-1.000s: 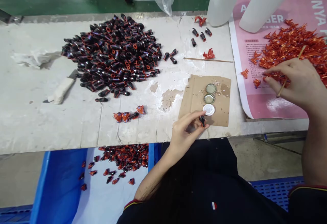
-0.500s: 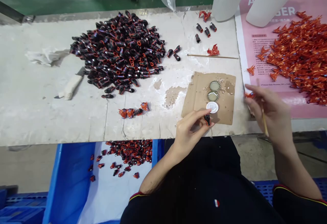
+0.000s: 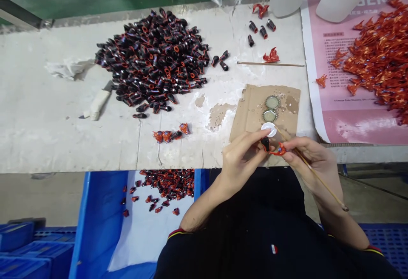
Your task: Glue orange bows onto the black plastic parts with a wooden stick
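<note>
On the surface point(image 3: 95, 143), beyond the right hand point(image 3: 320, 164), a pink sheet point(image 3: 350, 132) shows large white letters, "A" and "ER" readable. The left hand point(image 3: 240, 158) pinches a black piece point(image 3: 265, 144), long axis running roughly toward the wearer; just to its right, the right hand holds a slim stick point(image 3: 321, 181) and a red piece point(image 3: 280, 149), whether touching the black one I cannot tell.

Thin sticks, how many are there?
2. One stick is in the right hand; the other stick lies on the white table. More might be hidden.
</note>
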The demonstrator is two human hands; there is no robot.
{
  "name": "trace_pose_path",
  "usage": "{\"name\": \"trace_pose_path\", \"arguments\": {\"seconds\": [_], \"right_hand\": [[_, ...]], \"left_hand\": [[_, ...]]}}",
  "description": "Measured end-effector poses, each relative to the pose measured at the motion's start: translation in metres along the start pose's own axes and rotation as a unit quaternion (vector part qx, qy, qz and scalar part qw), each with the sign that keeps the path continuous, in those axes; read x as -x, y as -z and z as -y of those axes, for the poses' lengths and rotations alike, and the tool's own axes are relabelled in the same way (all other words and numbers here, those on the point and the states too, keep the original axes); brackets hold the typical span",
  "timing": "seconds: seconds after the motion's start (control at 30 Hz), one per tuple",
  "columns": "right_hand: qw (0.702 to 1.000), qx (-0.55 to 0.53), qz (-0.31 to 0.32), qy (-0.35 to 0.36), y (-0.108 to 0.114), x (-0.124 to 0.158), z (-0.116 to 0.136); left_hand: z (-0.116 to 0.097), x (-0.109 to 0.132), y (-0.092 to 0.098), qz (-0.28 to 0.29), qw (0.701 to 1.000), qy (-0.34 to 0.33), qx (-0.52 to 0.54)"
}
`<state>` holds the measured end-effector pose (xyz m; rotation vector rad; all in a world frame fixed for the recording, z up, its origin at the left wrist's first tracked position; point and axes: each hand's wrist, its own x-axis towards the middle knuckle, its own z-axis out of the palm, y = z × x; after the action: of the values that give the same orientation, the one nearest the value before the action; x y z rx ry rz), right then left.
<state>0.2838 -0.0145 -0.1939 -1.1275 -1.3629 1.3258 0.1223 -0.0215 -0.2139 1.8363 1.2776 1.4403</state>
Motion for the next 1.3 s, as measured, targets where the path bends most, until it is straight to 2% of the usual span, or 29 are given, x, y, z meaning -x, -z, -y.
{"name": "trace_pose_path", "arguments": {"seconds": [0.4,0.53,0.67,0.9,1.13,1.3], "right_hand": [[1.0,0.014,-0.006,-0.023,-0.009,-0.002,-0.012],[0.999,0.024,-0.013,-0.023,-0.01,-0.002,-0.013],[0.998,0.058,-0.025,0.029,-0.01,0.0,-0.011],[0.987,0.101,-0.007,0.126,-0.009,0.005,-0.01],[0.973,0.144,-0.003,0.178,-0.008,0.005,-0.017],[0.966,0.164,0.001,0.199,-0.009,0.002,-0.016]], "left_hand": [[-0.002,-0.002,-0.006,-0.041,0.991,-0.102,-0.076],[-0.006,-0.001,-0.002,-0.013,0.989,-0.125,-0.076],[-0.017,-0.001,0.005,0.041,0.992,-0.113,-0.042],[-0.023,-0.004,0.003,-0.019,0.994,-0.102,0.019],[-0.024,-0.003,0.005,-0.008,0.998,-0.048,0.045],[-0.026,-0.005,0.008,-0.006,0.998,-0.054,0.022]]}}
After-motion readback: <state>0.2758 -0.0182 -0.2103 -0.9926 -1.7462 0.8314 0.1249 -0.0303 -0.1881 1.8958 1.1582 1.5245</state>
